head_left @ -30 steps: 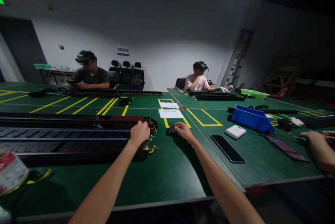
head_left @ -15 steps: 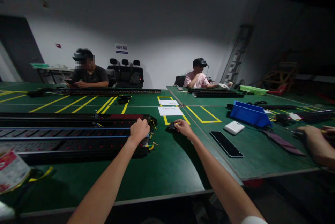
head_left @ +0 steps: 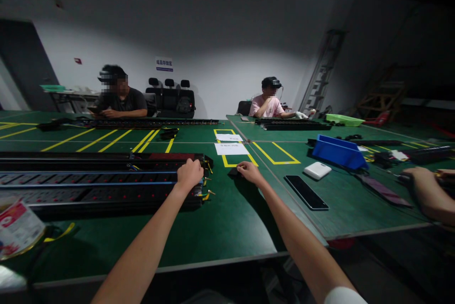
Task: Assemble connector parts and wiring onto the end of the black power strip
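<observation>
My left hand [head_left: 190, 174] is closed, its fingers curled over the end of a long black power strip [head_left: 135, 178] with blue edges. Similar strips lie parallel to it, one with red dots along its face. Wires with yellow-green sleeves and metal ends [head_left: 208, 195] stick out at their right ends. To the right of the strips, my right hand [head_left: 249, 172] pinches a small black piece [head_left: 233, 172] low over the green table. The fingers partly cover the piece, and its exact shape is too dark to tell.
White paper labels [head_left: 232, 149] lie beyond my hands. To the right are a phone [head_left: 305, 192], a white box [head_left: 317, 170] and a blue bin [head_left: 337, 153]. A printed tub [head_left: 19, 228] stands at left. A co-worker's hand [head_left: 426, 190] works at far right; two people sit opposite.
The small black piece is turned a little and looks flatter in my right fingers. My left hand stays on the strip's end. The view has shifted slightly.
</observation>
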Action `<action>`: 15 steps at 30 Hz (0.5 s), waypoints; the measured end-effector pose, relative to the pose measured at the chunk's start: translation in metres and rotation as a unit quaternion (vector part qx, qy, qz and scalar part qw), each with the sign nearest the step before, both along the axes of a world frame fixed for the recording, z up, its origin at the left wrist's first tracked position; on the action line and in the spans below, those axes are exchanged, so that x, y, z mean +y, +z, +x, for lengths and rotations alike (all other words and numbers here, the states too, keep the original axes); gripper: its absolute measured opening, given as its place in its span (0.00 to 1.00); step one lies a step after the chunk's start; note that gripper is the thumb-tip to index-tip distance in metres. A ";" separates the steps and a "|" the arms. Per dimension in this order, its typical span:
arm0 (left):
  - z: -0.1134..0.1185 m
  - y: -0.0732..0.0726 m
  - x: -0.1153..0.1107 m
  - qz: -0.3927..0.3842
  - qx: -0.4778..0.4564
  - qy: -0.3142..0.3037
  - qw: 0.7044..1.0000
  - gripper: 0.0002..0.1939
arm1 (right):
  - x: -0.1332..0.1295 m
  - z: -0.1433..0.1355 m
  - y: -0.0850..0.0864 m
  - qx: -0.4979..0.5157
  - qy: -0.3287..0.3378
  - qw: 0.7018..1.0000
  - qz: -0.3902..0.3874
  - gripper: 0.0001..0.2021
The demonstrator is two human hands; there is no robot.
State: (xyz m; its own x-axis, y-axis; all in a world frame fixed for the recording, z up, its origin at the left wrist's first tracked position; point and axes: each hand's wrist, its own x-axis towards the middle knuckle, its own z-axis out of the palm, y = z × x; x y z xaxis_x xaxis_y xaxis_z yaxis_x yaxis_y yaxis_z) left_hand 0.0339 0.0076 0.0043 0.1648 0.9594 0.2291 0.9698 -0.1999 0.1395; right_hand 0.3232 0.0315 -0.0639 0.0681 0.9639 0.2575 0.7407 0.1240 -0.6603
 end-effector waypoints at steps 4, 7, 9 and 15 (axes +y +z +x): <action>0.000 -0.001 0.001 -0.001 -0.002 0.001 1.000 0.18 | -0.005 0.006 0.007 -0.025 0.040 0.997 0.053 0.09; 0.000 0.000 0.001 -0.006 -0.004 -0.003 1.000 0.18 | -0.013 0.010 0.011 -0.047 0.075 0.994 0.064 0.16; 0.000 0.000 0.000 -0.009 -0.002 -0.003 1.000 0.18 | -0.018 0.009 0.011 -0.073 0.081 0.992 0.059 0.21; 0.000 0.002 -0.001 -0.011 0.002 0.004 1.000 0.19 | -0.018 0.003 0.007 -0.098 0.070 0.991 0.060 0.16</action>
State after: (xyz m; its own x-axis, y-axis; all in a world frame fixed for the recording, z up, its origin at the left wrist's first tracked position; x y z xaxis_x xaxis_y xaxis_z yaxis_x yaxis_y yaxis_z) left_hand 0.0342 0.0068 0.0059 0.1582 0.9654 0.2072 0.9720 -0.1892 0.1394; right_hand 0.3266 0.0138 -0.0565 -0.1255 0.9223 0.3655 0.8231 0.3025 -0.4806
